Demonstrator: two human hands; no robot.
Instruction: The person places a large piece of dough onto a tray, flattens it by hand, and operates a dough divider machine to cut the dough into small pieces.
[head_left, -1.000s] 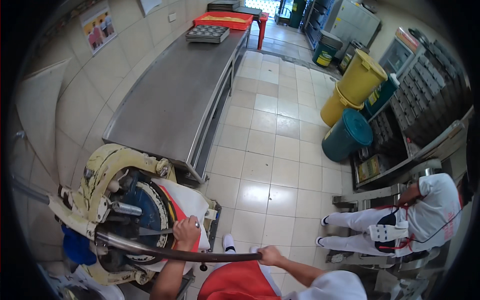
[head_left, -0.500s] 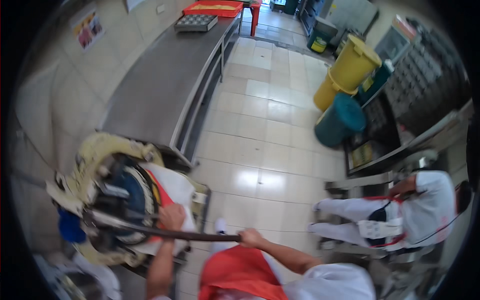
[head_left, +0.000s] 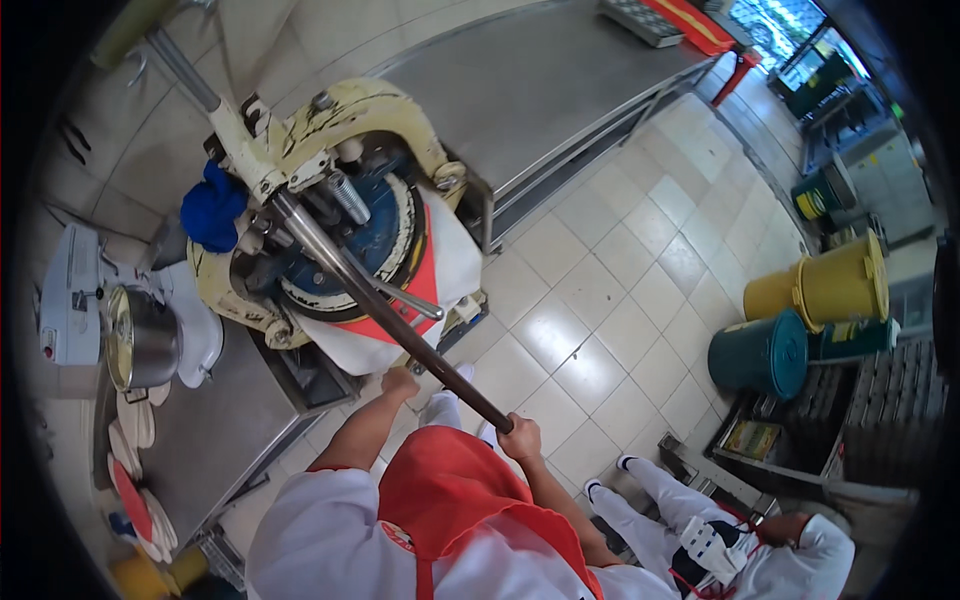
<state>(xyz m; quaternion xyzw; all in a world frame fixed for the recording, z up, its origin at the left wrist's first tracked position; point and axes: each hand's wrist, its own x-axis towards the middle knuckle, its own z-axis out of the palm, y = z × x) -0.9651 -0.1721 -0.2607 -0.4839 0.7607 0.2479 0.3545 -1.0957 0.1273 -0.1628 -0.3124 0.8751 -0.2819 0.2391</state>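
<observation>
My right hand [head_left: 520, 437] is wrapped round the lower end of a long metal lever [head_left: 385, 310]. The lever slants up to the left across a cream-framed press [head_left: 365, 108] with a round blue head [head_left: 393, 222]. Beneath the head lie a red sheet [head_left: 428, 268] and a white sheet or board [head_left: 458, 245]. A shorter metal handle [head_left: 408, 300] sticks out from the head. My left hand [head_left: 400, 383] is closed low at the press's front edge, below the lever; what its fingers hold, if anything, is hidden.
Left of the press, a steel table [head_left: 225, 425] bears a mixer with a steel bowl [head_left: 150, 335]. A long steel counter [head_left: 500, 90] runs beyond the press. A co-worker [head_left: 790, 560] sits at lower right, near a teal bin [head_left: 755, 352] and yellow bins [head_left: 845, 282].
The view has turned left, so more of the press and mixer shows. My left hand has left the red sheet for the press's front edge. My right hand still grips the lever's end.
</observation>
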